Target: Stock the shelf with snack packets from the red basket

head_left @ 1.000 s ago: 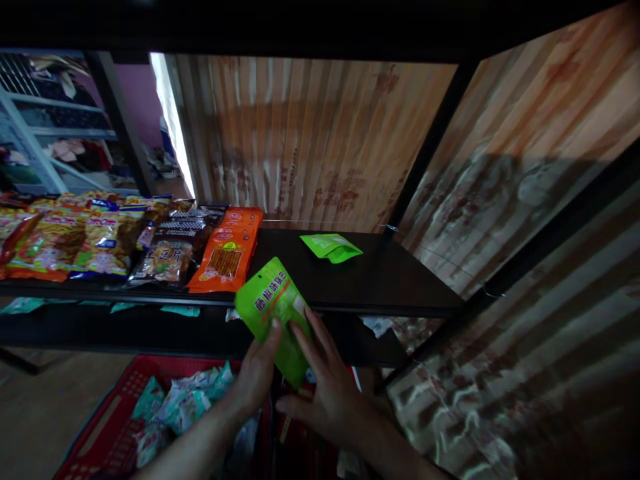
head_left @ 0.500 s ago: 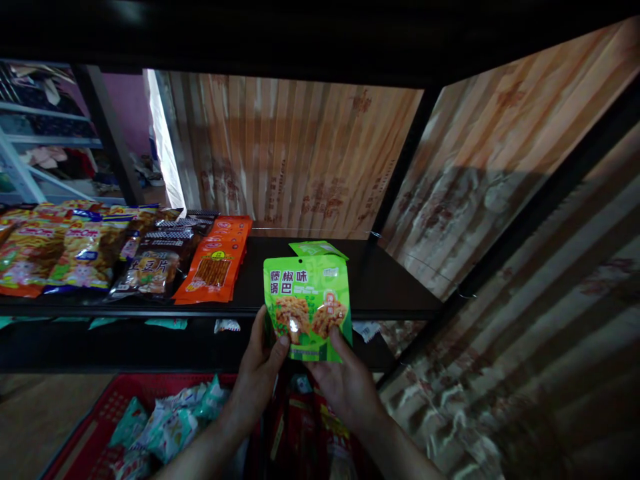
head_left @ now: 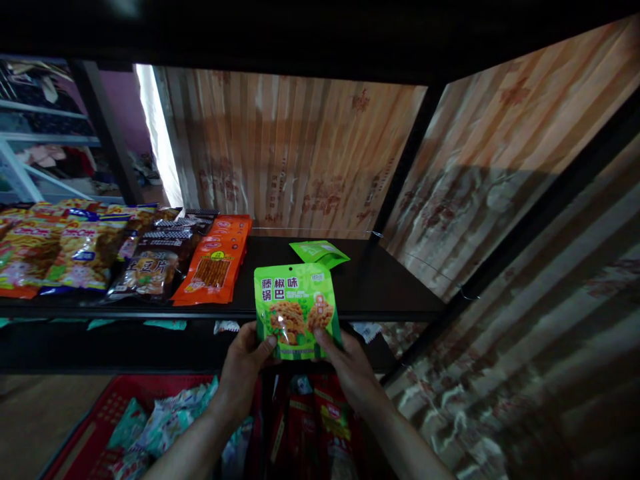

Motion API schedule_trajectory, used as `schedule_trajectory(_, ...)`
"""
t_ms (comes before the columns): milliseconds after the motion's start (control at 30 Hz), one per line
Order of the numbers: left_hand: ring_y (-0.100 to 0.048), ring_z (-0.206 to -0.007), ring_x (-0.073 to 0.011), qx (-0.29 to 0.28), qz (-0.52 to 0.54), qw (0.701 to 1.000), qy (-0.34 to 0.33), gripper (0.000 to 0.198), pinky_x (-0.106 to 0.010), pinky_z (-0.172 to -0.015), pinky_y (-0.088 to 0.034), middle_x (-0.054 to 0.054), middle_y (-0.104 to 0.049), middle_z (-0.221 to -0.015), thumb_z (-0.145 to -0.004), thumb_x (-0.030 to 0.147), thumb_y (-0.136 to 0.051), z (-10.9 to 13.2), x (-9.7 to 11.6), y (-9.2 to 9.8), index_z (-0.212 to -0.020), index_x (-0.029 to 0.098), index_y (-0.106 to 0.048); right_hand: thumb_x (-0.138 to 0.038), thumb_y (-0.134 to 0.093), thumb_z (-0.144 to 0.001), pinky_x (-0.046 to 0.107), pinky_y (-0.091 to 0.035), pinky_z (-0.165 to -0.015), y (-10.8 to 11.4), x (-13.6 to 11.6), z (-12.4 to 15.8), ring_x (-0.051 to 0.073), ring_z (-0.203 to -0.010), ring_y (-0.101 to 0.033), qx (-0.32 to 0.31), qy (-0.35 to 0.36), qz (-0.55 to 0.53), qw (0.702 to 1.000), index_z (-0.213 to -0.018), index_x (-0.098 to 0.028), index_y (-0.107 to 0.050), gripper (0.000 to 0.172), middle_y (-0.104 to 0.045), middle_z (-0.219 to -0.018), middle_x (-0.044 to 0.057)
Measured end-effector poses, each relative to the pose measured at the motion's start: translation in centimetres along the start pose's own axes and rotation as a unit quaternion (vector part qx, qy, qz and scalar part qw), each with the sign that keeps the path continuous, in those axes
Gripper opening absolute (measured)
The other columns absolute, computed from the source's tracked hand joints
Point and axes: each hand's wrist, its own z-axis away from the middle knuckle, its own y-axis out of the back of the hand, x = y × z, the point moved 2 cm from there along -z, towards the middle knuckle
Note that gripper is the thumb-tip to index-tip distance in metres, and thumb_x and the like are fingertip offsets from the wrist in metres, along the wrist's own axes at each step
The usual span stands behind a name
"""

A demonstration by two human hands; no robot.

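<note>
I hold a green snack pouch (head_left: 296, 310) upright in front of the black shelf (head_left: 395, 297), its printed face toward me. My left hand (head_left: 245, 370) grips its lower left corner with the thumb on the front. My right hand (head_left: 350, 370) grips the lower right corner the same way. A second green pouch (head_left: 319, 253) lies flat on the shelf behind it, near the back wall.
Orange packets (head_left: 216, 263), dark packets (head_left: 150, 263) and yellow snack bags (head_left: 65, 247) fill the shelf's left part. A red basket (head_left: 90, 433) with pale green packets sits below on the left; red packets (head_left: 315, 427) lie under my hands. Wood-patterned panels close the back and right.
The green pouch went from tilted with its back showing to upright and face-on, held by both hands. Since half a second ago it has shifted slightly left and down.
</note>
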Motion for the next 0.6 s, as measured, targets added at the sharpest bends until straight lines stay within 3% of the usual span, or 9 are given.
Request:
schedule_trajectory(133,-0.068,-0.077,-0.0199,-0.008,-0.011,1.000,-0.002,0.038,-0.027,-0.058,-0.054,-0.005,-0.071,-0.091,-0.060,0.032,-0.080,-1.0,1.3,-0.1,-0.088,0.017,-0.060,-0.051,-0.068,-0.073,0.026,-0.049,-0.056,0.2,-1.3,-1.0,0.019,-0.071,-0.063,-0.026,0.018,0.045,0.998,-0.096,-0.017,-0.069,0.041,-0.072,-0.086,0.005)
schedule_trajectory(233,-0.067,-0.072,-0.0188,0.000,-0.037,0.999,-0.027,0.034,-0.025,-0.053,-0.052,-0.005,-0.070,-0.085,-0.061,0.026,-0.078,-3.6,3.2,-1.0,-0.087,0.016,-0.058,-0.046,-0.069,-0.071,0.022,-0.045,-0.048,-0.2,-3.1,-3.5,0.016,-0.068,-0.061,-0.002,0.037,0.069,0.997,-0.099,-0.017,-0.066,0.040,-0.070,-0.086,0.004)
schedule_trajectory(400,-0.065,-0.072,-0.0153,0.107,-0.038,0.989,-0.093,0.036,-0.028,-0.065,-0.053,-0.003,-0.067,-0.083,-0.066,0.009,-0.069,-10.8,6.2,-3.1,-0.099,0.016,-0.056,-0.029,-0.070,-0.070,0.021,-0.049,-0.048,-2.1,-5.6,-11.3,0.013,-0.067,-0.061,0.046,0.043,0.036,0.997,-0.095,-0.020,-0.060,0.028,-0.068,-0.090,0.002)
schedule_trajectory(500,-0.065,-0.086,-0.0166,0.150,-0.065,0.977,-0.136,0.050,-0.030,-0.080,-0.050,-0.005,-0.068,-0.097,-0.067,0.004,-0.065,-15.2,7.5,-4.2,-0.114,0.018,-0.056,-0.018,-0.060,-0.077,0.028,-0.056,-0.059,-3.5,-6.3,-16.4,0.011,-0.067,-0.062,0.063,-0.007,-0.020,0.998,-0.089,-0.021,-0.057,0.013,-0.067,-0.089,0.001)
schedule_trajectory(600,-0.063,-0.098,-0.0177,0.169,-0.142,0.959,-0.179,0.051,-0.027,-0.085,-0.048,-0.007,-0.067,-0.110,-0.072,0.008,-0.060,-18.8,8.2,-4.9,-0.122,0.020,-0.056,-0.008,-0.052,-0.080,0.035,-0.058,-0.065,-4.9,-6.8,-20.5,0.010,-0.065,-0.062,0.084,-0.028,-0.058,0.994,-0.087,-0.020,-0.053,0.014,-0.065,-0.085,-0.001)
